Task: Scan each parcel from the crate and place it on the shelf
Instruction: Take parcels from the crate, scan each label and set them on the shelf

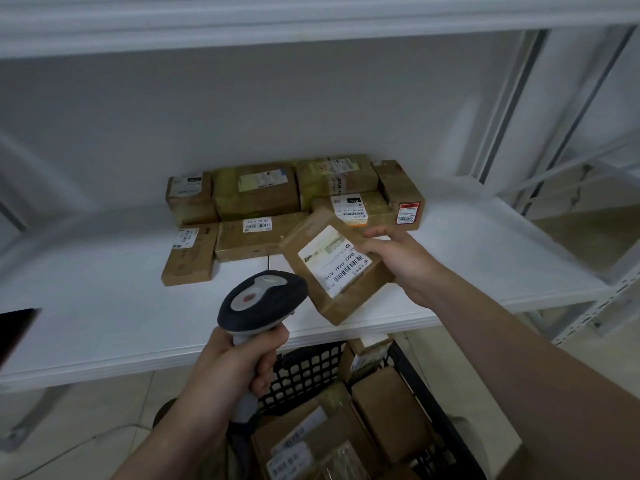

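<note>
Around the edges: wall, floor, next rack

Plain white wall (pixel 311 109) filling the back, and off to the right a neighbouring white metal rack (pixel 584 109), its uprights slanting in this wide view. Down low, pale floor tiles (pixel 86 410) with a thin cable (pixel 74 450) trailing across them. At the far left edge, a dark flat object (pixel 17 327), too cut off to identify.

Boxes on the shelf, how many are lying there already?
7 on the shelf: back left box, back middle box, back right box, 010-label box, red-label box at the right, front left box, front middle box. More may hide behind them.
</note>
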Action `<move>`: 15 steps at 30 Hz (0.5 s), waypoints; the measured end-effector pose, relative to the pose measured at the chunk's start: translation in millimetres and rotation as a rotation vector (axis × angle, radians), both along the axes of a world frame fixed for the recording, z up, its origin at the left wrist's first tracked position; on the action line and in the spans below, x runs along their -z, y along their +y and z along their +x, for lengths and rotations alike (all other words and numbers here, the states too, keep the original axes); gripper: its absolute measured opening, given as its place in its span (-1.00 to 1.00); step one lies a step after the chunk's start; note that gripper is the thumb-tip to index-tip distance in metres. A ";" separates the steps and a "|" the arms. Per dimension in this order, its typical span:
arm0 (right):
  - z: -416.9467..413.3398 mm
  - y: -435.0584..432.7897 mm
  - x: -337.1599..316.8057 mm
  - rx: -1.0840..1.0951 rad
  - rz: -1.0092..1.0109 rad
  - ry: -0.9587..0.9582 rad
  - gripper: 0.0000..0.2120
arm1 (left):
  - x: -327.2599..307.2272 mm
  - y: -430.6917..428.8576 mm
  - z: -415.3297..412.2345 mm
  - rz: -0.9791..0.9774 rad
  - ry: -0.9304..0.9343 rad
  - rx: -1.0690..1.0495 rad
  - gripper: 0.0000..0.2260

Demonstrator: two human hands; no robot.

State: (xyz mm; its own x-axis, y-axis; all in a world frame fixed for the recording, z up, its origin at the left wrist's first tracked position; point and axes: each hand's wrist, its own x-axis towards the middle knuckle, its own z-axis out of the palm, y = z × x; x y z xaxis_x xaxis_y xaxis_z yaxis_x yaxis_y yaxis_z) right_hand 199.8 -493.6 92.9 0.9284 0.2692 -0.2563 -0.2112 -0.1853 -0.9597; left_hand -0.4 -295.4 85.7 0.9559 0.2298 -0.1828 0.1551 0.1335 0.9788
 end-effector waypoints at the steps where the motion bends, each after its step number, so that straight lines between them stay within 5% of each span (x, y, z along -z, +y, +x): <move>1: -0.6 -1.0 -1.1 0.010 0.017 -0.007 -0.67 | -0.2 -0.2 -0.7 -0.002 -0.002 0.002 -0.46; 6: -9.7 -6.0 -15.6 0.067 0.068 -0.136 -0.55 | -1.9 0.8 -5.4 -0.018 -0.014 -0.009 -0.43; 9: -16.6 -8.9 -26.6 0.196 0.121 -0.397 -0.48 | -3.3 2.7 -8.7 -0.020 -0.027 -0.004 -0.42; 15: -21.4 -7.8 -34.9 0.056 -0.172 -0.783 -0.43 | -3.3 2.8 -11.1 -0.016 -0.022 0.018 -0.55</move>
